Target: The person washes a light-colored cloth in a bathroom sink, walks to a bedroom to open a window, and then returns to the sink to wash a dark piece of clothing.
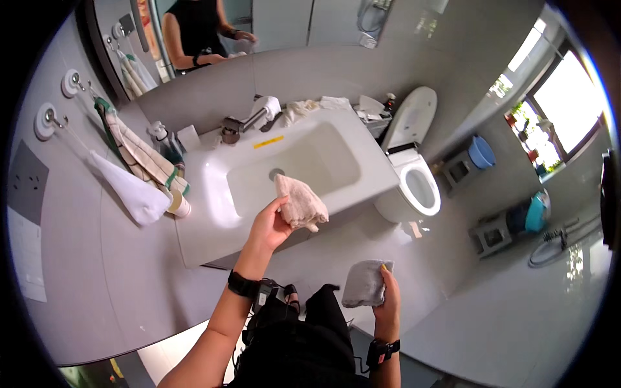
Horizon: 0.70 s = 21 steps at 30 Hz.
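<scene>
A folded pinkish cloth is gripped by my left hand, held up in front of the near edge of the white sink. Farther right and lower, my right hand pinches a folded grey cloth by its right side, over the floor. The two cloths are apart from each other. Parts of my left fingers are hidden behind the pink cloth. The basin holds a drain, and a faucet stands at its back rim with a white cloth beside it.
Crumpled cloths lie along the sink's back rim. On the left wall hang a striped towel and a white cloth, near a pump bottle and a paper cup. A toilet with raised lid stands right of the sink.
</scene>
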### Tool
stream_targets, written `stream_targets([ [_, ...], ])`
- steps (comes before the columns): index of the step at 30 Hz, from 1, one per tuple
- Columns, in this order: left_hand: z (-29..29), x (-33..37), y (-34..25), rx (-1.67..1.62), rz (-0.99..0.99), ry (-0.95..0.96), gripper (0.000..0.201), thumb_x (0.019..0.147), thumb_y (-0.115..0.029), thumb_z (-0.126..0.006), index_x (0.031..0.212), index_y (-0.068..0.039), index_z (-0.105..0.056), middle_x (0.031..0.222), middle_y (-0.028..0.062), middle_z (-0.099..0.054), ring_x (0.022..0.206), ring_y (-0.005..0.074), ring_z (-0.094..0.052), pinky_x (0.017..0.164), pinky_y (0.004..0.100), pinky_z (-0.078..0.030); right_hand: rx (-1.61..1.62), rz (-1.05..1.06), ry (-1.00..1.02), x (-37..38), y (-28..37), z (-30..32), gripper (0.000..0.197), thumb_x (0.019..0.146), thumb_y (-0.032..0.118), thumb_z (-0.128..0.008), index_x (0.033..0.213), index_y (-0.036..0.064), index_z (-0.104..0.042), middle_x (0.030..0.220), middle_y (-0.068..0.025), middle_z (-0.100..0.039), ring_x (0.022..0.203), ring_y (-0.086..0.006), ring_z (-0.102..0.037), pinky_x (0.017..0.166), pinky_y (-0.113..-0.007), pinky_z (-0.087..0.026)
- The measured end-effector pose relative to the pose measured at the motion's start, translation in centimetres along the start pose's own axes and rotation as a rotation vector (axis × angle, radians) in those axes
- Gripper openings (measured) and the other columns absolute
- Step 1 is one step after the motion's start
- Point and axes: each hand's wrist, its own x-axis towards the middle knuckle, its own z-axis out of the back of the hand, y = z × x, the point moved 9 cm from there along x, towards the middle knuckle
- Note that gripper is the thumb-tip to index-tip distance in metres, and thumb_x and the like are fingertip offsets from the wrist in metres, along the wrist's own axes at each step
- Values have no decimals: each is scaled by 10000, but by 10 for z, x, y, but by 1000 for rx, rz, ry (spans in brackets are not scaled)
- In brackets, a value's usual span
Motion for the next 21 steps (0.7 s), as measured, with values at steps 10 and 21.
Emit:
stream_targets([
  [10, -37, 35, -91, -65, -295, -20, 380, 878, -257, -495, 1200, -70, -414, 1257, 156, -333, 1182, 378, -357, 997, 575, -302, -65, -237, 417, 196, 25, -158, 343, 901, 163, -485, 1178, -32, -431, 1082, -160, -538, 957, -253, -562, 833, -381, -488],
  [21, 22, 98, -105, 526, -164, -448, 486, 884, -317, -502, 1311, -103, -411, 1372, 93, -369, 1223, 223, -360, 930, 340, -339, -504, -503, 745, 300, -5, -232, 448, 917, 194, -469, 1298, -15, -360, 1233, -187, -436, 1078, -318, -513, 864, -444, -486],
])
